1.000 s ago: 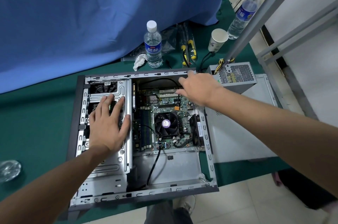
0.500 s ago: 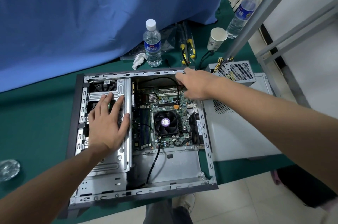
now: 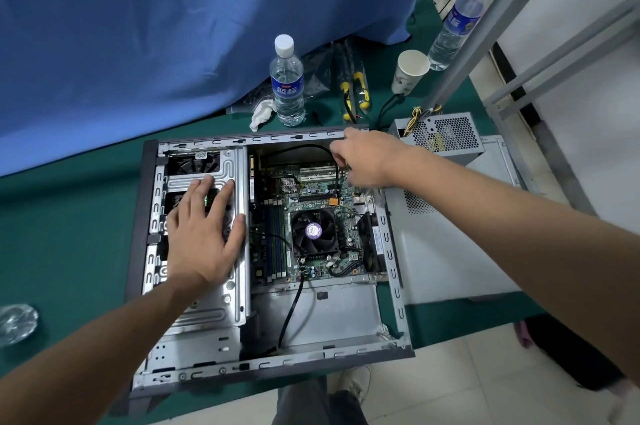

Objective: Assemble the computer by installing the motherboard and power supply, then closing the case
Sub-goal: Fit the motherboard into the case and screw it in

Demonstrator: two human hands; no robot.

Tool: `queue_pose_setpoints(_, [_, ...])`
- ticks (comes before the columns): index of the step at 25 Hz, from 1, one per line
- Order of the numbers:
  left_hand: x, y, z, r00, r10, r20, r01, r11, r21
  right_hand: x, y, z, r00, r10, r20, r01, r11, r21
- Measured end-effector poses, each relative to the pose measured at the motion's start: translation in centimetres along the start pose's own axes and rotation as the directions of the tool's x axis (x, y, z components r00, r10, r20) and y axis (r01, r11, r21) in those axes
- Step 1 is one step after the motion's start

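Currently lying on its side on green table covering (image 3: 69, 234), open face up: computer case (image 3: 394, 272). Seated inside case, right of drive cage (image 3: 228, 286): motherboard (image 3: 311, 196), with CPU fan (image 3: 313, 230) at centre. Resting outside case, on detached side panel (image 3: 450, 251) just beyond the far right corner: power supply (image 3: 446, 138), yellow and black wires at its rear. Laid flat on drive cage, fingers straight and spread, grasping nothing: left hand (image 3: 204, 234). Reaching over far right corner of motherboard, fingers curled downward near a black cable (image 3: 304, 149): right hand (image 3: 367, 161); whether gripping cable or anything else, cannot tell, fingertips hidden. Standing beyond case by blue curtain (image 3: 207, 26): water bottle (image 3: 287, 85), paper cup (image 3: 408, 71), second bottle (image 3: 457, 26).
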State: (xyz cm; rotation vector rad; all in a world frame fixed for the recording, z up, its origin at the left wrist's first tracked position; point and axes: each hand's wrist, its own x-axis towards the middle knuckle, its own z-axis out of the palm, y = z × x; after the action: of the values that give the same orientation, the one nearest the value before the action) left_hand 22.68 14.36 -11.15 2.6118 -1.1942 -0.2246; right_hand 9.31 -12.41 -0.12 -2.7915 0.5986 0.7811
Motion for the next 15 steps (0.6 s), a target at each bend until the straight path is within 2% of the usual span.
queue_pose_setpoints(3, [0.0,0.1,0.0,1.000,-0.004,0.002,0.004,1.000,-0.002,-0.1,-0.3,0.5,0.980,0.034,-0.195,-0.073,0.978,-0.196])
queue_pose_setpoints(5, [-0.1,0.1,-0.1,1.000,-0.002,0.003,0.002,1.000,-0.011,-0.1,-0.6,1.2,0.969,0.093,-0.229,-0.164,0.935,-0.315])
queue_pose_setpoints(8, [-0.1,0.1,-0.3,1.000,0.000,-0.004,0.000,1.000,-0.017,0.1,-0.9,0.8,0.977,0.177,-0.116,-0.197,0.961,-0.194])
queue_pose_setpoints(10, [-0.1,0.2,-0.3,1.000,0.000,0.000,0.000,1.000,-0.018,0.1,-0.7,0.4,0.993,0.118,0.009,-0.116,0.990,-0.086])
queue_pose_setpoints(12, [-0.1,0.3,-0.3,1.000,0.000,0.005,0.000,1.000,-0.018,-0.1,-0.5,0.6,0.999,0.025,-0.038,-0.030,0.992,-0.122])
queue_pose_setpoints(15, [-0.1,0.4,-0.4,1.000,-0.004,0.002,0.004,1.000,-0.020,-0.2,-0.7,1.8,0.968,0.102,-0.229,-0.148,0.970,-0.194])
